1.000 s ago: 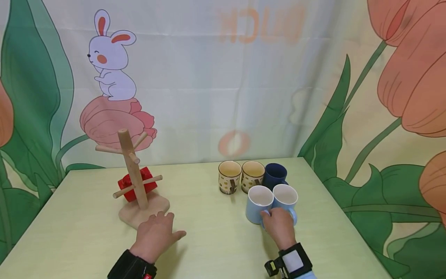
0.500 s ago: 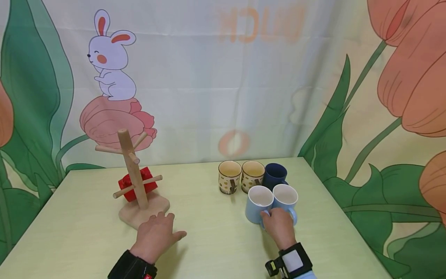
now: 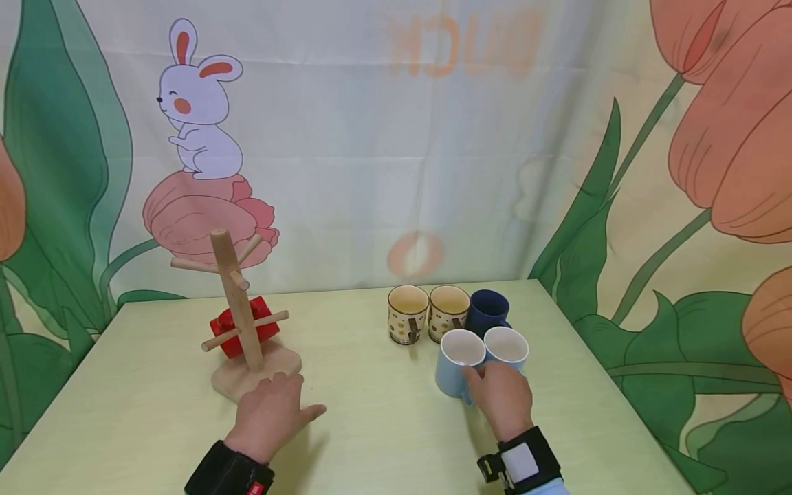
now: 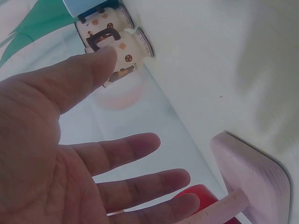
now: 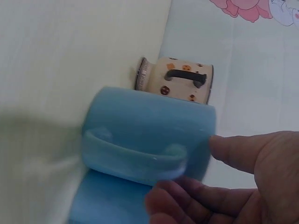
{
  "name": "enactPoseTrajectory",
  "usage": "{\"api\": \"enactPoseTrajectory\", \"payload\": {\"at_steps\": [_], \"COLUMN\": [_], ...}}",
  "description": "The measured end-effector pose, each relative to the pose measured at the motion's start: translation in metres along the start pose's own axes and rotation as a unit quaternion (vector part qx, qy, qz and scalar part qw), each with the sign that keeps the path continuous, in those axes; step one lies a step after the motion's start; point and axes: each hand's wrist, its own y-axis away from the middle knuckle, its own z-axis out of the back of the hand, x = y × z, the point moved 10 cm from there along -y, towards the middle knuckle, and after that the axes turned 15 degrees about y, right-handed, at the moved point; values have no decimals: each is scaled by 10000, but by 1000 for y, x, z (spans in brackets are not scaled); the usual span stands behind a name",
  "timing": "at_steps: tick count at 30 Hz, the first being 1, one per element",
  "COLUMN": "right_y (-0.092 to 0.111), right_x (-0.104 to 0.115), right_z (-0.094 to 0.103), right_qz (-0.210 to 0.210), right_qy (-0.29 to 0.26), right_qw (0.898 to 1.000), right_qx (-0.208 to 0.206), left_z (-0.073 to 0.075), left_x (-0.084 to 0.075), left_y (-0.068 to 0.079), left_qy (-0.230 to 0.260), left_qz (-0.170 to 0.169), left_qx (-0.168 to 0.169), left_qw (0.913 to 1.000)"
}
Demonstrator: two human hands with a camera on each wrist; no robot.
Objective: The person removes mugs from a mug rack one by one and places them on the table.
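Observation:
My right hand [image 3: 502, 399] is at the left of two light blue mugs [image 3: 456, 368]. In the right wrist view its thumb tip meets the mug [image 5: 154, 114] near the rim, and bent fingers lie by the top of its handle [image 5: 135, 154]. Thumb and fingers are apart there. Beside it stands the second light blue mug [image 3: 507, 346], partly covered by the hand. My left hand [image 3: 266, 416] is before the base of a wooden mug tree [image 3: 244, 323], fingers spread and thumb out. Between its fingers and thumb the left wrist view shows nothing held.
Behind the light blue mugs stand two patterned cream mugs [image 3: 407, 322] [image 3: 447, 320] and a dark blue mug [image 3: 487, 313]. A red object [image 3: 262, 320] sits behind the mug tree. A printed curtain [image 3: 346, 172] hangs along the back of the pale table [image 3: 359, 385].
My right hand has shifted slightly up and right at the light blue mugs, covering more of the right mug's handle. My left hand has drifted slightly left. The mugs look unmoved.

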Motion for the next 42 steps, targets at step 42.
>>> {"api": "enactPoseTrajectory", "payload": {"at_steps": [42], "right_y": [26], "right_x": [153], "right_z": [-32], "right_qz": [2423], "right_qy": [991], "right_qw": [9612], "right_qx": [867], "left_z": [119], "left_x": [106], "left_y": [13], "left_qy": [268], "left_qz": [914], "left_qx": [-1416], "left_qw": [9853]}}
